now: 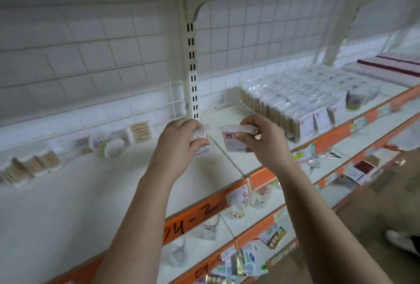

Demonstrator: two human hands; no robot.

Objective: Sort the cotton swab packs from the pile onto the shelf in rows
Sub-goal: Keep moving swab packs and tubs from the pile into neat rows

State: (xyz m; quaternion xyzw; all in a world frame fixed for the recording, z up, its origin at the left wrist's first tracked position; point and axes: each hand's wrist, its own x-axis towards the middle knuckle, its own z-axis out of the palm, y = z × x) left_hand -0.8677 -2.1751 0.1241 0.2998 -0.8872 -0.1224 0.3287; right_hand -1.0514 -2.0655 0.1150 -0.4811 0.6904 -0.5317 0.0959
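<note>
Both hands are raised over the white shelf [113,181], each with one pack in it. The left hand [179,140] is curled round a swab pack [200,135]: fingers are wrapped over the top and the thumb is pressed in from below, with the pale swab tips showing at the open side of the grip. The right hand [264,141] is seen pinching a flat pack [233,139] by its upper edge between thumb and bent fingers, the printed face hanging down. The two packs are held just apart, above the middle of the shelf and in front of the slotted post [192,67].

To the right, rows of packs [293,99] are stood on edge, tightly lined from the back wire grid [91,51] to the orange edge strip [193,217]. To the left, loose packs [31,165] are left lying near the back, with a round tub [106,145] tipped on its side beside them and a box of sticks [141,131] further along. Mixed small goods are spotted on the lower shelves [329,165], too blurred to be told apart.
</note>
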